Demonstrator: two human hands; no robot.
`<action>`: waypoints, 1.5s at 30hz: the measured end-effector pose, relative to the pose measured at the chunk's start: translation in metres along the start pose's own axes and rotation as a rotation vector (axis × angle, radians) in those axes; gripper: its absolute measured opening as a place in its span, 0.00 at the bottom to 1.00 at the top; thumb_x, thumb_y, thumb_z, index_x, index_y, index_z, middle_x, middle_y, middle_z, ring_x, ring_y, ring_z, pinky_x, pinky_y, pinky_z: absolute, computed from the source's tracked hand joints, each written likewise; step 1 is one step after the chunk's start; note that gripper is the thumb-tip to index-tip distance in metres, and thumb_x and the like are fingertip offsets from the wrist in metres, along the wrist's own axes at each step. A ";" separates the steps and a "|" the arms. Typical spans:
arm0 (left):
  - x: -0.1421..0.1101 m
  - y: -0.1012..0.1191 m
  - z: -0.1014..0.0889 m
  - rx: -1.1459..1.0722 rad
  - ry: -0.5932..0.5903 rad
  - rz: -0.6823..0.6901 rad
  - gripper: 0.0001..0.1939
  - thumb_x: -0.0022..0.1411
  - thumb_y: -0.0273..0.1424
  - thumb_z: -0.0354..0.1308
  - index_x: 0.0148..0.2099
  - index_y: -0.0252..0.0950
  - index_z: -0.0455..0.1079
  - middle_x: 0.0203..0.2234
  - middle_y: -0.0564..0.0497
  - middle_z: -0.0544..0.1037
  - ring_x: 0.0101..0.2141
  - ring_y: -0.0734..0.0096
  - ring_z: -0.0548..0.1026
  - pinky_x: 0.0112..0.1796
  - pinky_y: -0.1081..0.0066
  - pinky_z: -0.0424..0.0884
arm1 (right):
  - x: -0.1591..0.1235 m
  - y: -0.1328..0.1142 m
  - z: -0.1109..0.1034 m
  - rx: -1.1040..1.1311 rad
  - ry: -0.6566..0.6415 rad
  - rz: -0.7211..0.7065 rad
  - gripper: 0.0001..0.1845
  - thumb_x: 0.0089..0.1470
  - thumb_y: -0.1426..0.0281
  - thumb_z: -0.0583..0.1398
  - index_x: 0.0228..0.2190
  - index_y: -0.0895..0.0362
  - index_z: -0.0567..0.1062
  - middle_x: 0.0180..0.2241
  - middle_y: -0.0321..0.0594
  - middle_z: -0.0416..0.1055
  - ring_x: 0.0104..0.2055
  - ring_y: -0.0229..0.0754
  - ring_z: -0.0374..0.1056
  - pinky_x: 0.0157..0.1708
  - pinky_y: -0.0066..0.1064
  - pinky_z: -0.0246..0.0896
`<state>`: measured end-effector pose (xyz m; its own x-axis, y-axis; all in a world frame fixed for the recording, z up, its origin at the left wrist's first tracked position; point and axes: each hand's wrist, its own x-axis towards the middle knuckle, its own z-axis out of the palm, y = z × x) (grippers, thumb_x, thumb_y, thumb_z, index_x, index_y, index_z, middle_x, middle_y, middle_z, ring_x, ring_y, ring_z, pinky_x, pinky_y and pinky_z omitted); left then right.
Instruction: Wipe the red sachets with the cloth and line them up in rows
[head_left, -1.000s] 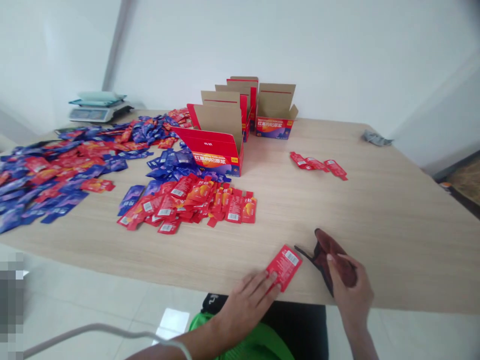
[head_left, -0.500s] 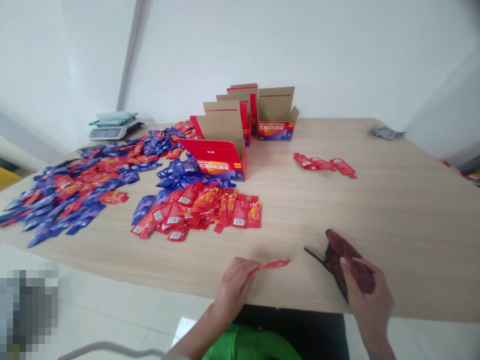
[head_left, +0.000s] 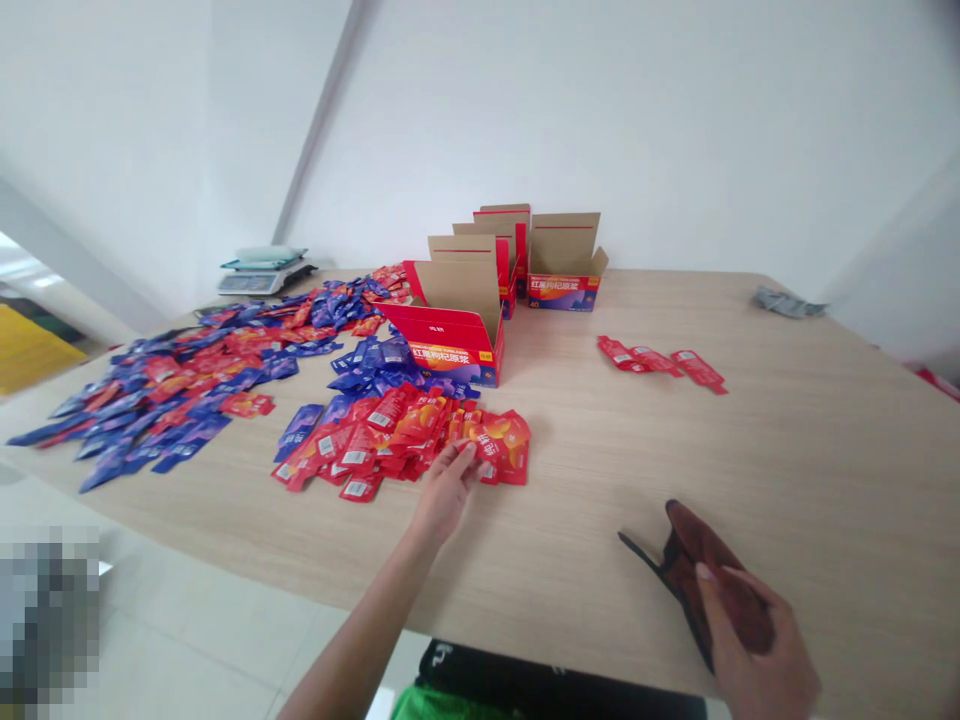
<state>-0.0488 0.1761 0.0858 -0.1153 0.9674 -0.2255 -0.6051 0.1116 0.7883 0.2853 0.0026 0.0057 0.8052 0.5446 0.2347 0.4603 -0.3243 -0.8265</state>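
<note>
Near the middle of the table, my left hand (head_left: 444, 492) pinches a red sachet (head_left: 493, 445) with an orange fruit print. The sachet is at the right end of a pile of red sachets (head_left: 375, 435). My right hand (head_left: 765, 640) is closed on a dark brown, wallet-like folded piece (head_left: 694, 540) near the front edge of the table at the right. Its black-edged flaps stand apart. Whether anything lies inside it cannot be seen.
Open cardboard boxes (head_left: 457, 352) stand behind the pile, with blue sachets (head_left: 379, 362) beside them. A larger mixed heap (head_left: 202, 375) covers the left side, with a scale (head_left: 259, 280) behind. Several red sachets (head_left: 637, 358) and a grey crumpled thing (head_left: 789, 302) lie right.
My left hand has moved forward with the red sachet, from near the table's front edge to the right end of the red pile. My right hand still holds the brown folded piece.
</note>
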 end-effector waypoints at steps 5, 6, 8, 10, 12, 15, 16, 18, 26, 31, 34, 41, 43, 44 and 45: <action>-0.012 -0.017 -0.002 -0.096 0.111 -0.099 0.06 0.63 0.19 0.68 0.38 0.32 0.75 0.35 0.48 0.84 0.36 0.72 0.84 0.44 0.71 0.84 | 0.003 0.000 -0.002 -0.045 -0.062 0.072 0.36 0.45 0.35 0.67 0.44 0.48 0.80 0.46 0.47 0.80 0.47 0.65 0.73 0.49 0.54 0.65; -0.010 -0.019 -0.001 -0.113 0.124 -0.099 0.06 0.64 0.18 0.67 0.39 0.32 0.74 0.35 0.47 0.84 0.37 0.72 0.85 0.46 0.71 0.83 | 0.003 -0.001 -0.002 -0.043 -0.068 0.077 0.36 0.45 0.34 0.66 0.44 0.48 0.80 0.47 0.47 0.79 0.48 0.66 0.73 0.50 0.55 0.65; -0.005 -0.021 0.005 -0.145 0.139 -0.080 0.07 0.65 0.18 0.66 0.39 0.33 0.74 0.35 0.49 0.84 0.38 0.73 0.85 0.48 0.71 0.82 | 0.003 -0.003 -0.003 -0.035 -0.076 0.096 0.37 0.44 0.34 0.66 0.44 0.48 0.80 0.48 0.47 0.79 0.49 0.67 0.73 0.51 0.56 0.64; 0.003 -0.023 0.012 -0.173 0.138 -0.040 0.09 0.64 0.18 0.67 0.40 0.34 0.73 0.36 0.51 0.84 0.40 0.74 0.85 0.52 0.70 0.80 | 0.004 -0.003 -0.003 -0.026 -0.085 0.112 0.38 0.43 0.33 0.67 0.43 0.48 0.80 0.48 0.47 0.80 0.49 0.67 0.73 0.51 0.56 0.64; 0.009 -0.025 0.018 -0.192 0.125 0.001 0.12 0.62 0.18 0.69 0.42 0.36 0.71 0.37 0.53 0.83 0.42 0.74 0.84 0.55 0.69 0.78 | 0.004 -0.001 -0.002 -0.025 -0.092 0.112 0.38 0.42 0.33 0.67 0.43 0.47 0.80 0.48 0.46 0.80 0.49 0.68 0.73 0.51 0.56 0.64; 0.008 -0.034 0.021 -0.197 0.107 0.016 0.17 0.59 0.18 0.72 0.43 0.37 0.69 0.37 0.53 0.83 0.43 0.71 0.85 0.56 0.66 0.77 | 0.005 0.004 -0.002 -0.035 -0.081 0.086 0.38 0.42 0.33 0.67 0.43 0.47 0.80 0.47 0.46 0.80 0.49 0.68 0.74 0.49 0.56 0.64; 0.005 -0.038 0.020 -0.193 0.104 0.011 0.17 0.59 0.18 0.73 0.43 0.37 0.69 0.36 0.53 0.83 0.43 0.70 0.85 0.56 0.66 0.77 | 0.006 0.005 -0.001 -0.044 -0.082 0.082 0.38 0.42 0.33 0.67 0.43 0.47 0.80 0.47 0.47 0.80 0.48 0.68 0.74 0.48 0.56 0.64; -0.002 -0.044 0.016 -0.180 0.098 0.000 0.18 0.58 0.19 0.74 0.42 0.36 0.69 0.36 0.53 0.82 0.42 0.71 0.85 0.56 0.66 0.78 | 0.006 0.007 -0.001 -0.048 -0.082 0.069 0.37 0.43 0.33 0.67 0.43 0.47 0.80 0.46 0.47 0.80 0.48 0.68 0.74 0.46 0.55 0.65; -0.031 -0.047 0.006 -0.115 0.028 -0.018 0.21 0.57 0.25 0.77 0.49 0.37 0.72 0.39 0.51 0.81 0.48 0.62 0.84 0.57 0.63 0.76 | 0.003 0.004 -0.001 -0.055 -0.070 0.043 0.37 0.44 0.33 0.66 0.44 0.47 0.80 0.47 0.47 0.80 0.48 0.68 0.74 0.48 0.55 0.65; -0.059 -0.048 0.000 0.010 -0.018 -0.094 0.25 0.59 0.31 0.77 0.56 0.39 0.74 0.54 0.45 0.79 0.55 0.56 0.81 0.58 0.59 0.75 | 0.002 0.000 -0.003 -0.041 -0.057 0.004 0.36 0.47 0.34 0.65 0.45 0.48 0.80 0.48 0.47 0.80 0.49 0.66 0.74 0.49 0.54 0.65; -0.075 -0.047 -0.006 0.134 -0.090 -0.133 0.30 0.61 0.35 0.75 0.63 0.44 0.72 0.68 0.41 0.69 0.60 0.51 0.77 0.60 0.55 0.73 | 0.002 -0.001 -0.003 -0.028 -0.081 0.039 0.38 0.44 0.33 0.66 0.44 0.48 0.80 0.48 0.47 0.80 0.50 0.67 0.74 0.50 0.54 0.64; -0.073 -0.052 -0.020 0.523 -0.232 -0.026 0.37 0.64 0.38 0.71 0.72 0.45 0.65 0.66 0.40 0.71 0.60 0.51 0.76 0.56 0.57 0.75 | 0.004 0.000 -0.002 0.003 -0.088 0.037 0.37 0.45 0.34 0.66 0.43 0.49 0.81 0.45 0.46 0.80 0.48 0.63 0.75 0.50 0.51 0.66; -0.068 -0.056 -0.022 0.634 -0.225 0.011 0.38 0.65 0.38 0.70 0.73 0.44 0.62 0.59 0.39 0.77 0.56 0.54 0.79 0.52 0.59 0.77 | 0.005 0.000 -0.002 -0.003 -0.095 0.034 0.37 0.45 0.34 0.66 0.43 0.49 0.81 0.45 0.45 0.80 0.47 0.63 0.75 0.49 0.51 0.66; -0.067 -0.058 -0.023 0.699 -0.228 0.035 0.38 0.66 0.38 0.69 0.74 0.44 0.61 0.56 0.39 0.79 0.53 0.55 0.80 0.49 0.60 0.77 | 0.005 -0.001 -0.002 0.002 -0.091 0.023 0.37 0.45 0.34 0.66 0.43 0.49 0.81 0.45 0.45 0.80 0.48 0.63 0.75 0.50 0.51 0.66; -0.066 -0.059 -0.024 0.766 -0.238 0.070 0.38 0.67 0.38 0.67 0.74 0.44 0.61 0.55 0.39 0.79 0.50 0.57 0.80 0.47 0.61 0.78 | 0.004 -0.001 -0.002 0.009 -0.084 0.009 0.36 0.46 0.34 0.66 0.43 0.49 0.80 0.46 0.45 0.80 0.48 0.63 0.74 0.51 0.51 0.66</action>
<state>-0.0247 0.1004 0.0407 0.0899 0.9909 -0.1006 0.1158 0.0900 0.9892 0.2889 0.0040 0.0085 0.7745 0.6052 0.1838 0.4496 -0.3225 -0.8330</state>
